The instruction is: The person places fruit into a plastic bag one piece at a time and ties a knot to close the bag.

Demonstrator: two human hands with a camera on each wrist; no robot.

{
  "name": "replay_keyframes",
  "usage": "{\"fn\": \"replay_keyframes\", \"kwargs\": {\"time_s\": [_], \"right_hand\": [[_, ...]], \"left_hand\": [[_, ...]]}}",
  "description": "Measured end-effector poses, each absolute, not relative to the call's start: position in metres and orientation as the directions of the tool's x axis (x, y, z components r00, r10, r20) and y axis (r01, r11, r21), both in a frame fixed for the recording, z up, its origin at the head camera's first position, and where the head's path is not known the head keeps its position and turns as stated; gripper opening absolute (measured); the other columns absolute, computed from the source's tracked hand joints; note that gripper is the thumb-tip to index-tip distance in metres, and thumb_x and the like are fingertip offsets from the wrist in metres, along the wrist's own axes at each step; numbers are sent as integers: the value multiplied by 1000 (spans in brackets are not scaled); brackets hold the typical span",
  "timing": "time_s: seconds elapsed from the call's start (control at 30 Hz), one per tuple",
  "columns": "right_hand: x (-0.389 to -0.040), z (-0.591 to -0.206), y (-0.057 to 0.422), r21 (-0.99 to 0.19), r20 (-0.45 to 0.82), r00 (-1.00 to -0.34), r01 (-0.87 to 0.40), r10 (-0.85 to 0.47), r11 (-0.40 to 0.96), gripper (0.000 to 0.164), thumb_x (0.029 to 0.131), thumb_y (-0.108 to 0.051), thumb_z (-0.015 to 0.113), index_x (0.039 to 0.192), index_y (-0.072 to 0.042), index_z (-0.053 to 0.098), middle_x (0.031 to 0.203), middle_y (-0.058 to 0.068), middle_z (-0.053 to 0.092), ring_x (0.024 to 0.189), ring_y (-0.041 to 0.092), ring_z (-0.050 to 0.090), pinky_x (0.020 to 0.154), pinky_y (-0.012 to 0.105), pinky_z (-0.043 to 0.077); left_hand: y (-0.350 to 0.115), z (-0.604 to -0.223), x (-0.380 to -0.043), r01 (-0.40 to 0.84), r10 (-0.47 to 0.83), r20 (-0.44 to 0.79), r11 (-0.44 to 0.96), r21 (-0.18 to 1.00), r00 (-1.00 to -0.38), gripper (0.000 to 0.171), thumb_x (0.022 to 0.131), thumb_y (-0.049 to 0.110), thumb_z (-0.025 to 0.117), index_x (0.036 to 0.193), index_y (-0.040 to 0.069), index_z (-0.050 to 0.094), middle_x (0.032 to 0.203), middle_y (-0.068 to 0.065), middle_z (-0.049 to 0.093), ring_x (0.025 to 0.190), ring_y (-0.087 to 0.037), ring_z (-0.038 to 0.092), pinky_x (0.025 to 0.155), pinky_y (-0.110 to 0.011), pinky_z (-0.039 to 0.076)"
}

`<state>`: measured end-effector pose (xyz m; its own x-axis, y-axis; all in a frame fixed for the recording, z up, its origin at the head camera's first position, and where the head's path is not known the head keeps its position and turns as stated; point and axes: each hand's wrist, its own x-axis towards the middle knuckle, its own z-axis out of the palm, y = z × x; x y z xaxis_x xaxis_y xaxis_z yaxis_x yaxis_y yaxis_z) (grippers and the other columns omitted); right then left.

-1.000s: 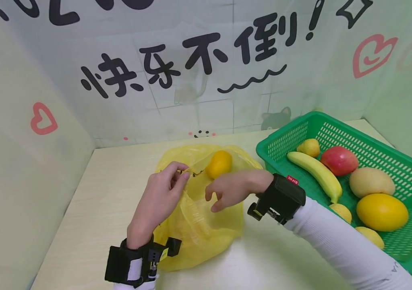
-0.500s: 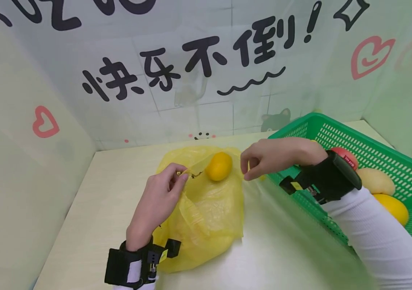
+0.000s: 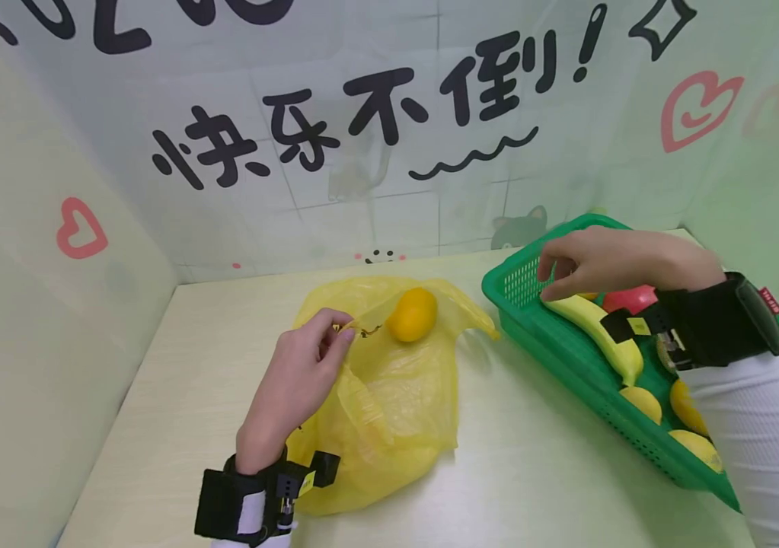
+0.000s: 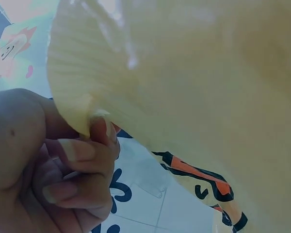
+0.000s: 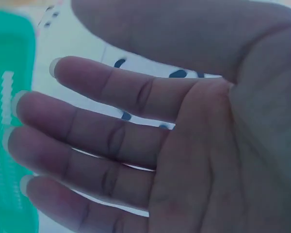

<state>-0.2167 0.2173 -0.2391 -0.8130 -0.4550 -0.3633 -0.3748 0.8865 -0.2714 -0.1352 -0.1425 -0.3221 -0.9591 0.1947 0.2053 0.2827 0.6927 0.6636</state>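
My left hand [image 3: 296, 377] pinches the rim of a yellow plastic bag [image 3: 403, 418] between thumb and fingertips. The left wrist view shows the bag's thin film [image 4: 199, 73] stretching away from that pinch. An orange-yellow rounded fruit [image 3: 413, 314] lies at the far part of the bag, by its mouth; its exact kind is unclear. Over the left end of a green basket [image 3: 526, 320] hovers my right hand [image 3: 608, 259], holding nothing, above a banana [image 3: 598, 327]. In the right wrist view its fingers [image 5: 97, 116] are extended and slightly spread.
Inside the basket lie a red fruit [image 3: 629, 298], small yellow fruits [image 3: 643, 403] and other fruit partly hidden by the right arm. The basket stands on the right of the pale table [image 3: 211, 365]. A printed wall sheet [image 3: 362, 213] rises behind the table.
My right hand has moved right and away from me, from over the bag to above the basket. The left hand keeps its pinch on the bag, and the fruit there stays put.
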Motion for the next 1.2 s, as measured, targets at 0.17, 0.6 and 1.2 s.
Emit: {"fn": "replay_keyframes", "kwargs": {"time_s": [0.17,0.6,1.2], "right_hand": [[-221,-248,243,-254,-416,-800,-354,-432,900,41,93,-36,66,119,-4,60,110,6,66,96,18,61,84,43,53],[-224,-271,294,-230,-476,-811,-260,-341,938,43,92,-27,66,119,6,58,115,21,62,91,25,59,75,43,53],[-237,-303,326,-221,-394,-878,-195,-270,956,58,91,-23,67,130,14,47,124,36,53,105,48,56,82,52,50]], "left_hand": [[-144,-322,-135,290,202,209,690,663,-957,18,100,16,57,115,9,63,71,-2,53,55,-15,45,52,-24,37],[-144,-324,-136,287,205,202,693,661,-958,17,100,16,57,115,10,63,70,-1,53,55,-15,44,52,-24,37],[-145,-323,-136,285,201,202,701,654,-958,18,100,17,57,116,10,63,70,-1,54,54,-14,45,52,-24,38]]}}
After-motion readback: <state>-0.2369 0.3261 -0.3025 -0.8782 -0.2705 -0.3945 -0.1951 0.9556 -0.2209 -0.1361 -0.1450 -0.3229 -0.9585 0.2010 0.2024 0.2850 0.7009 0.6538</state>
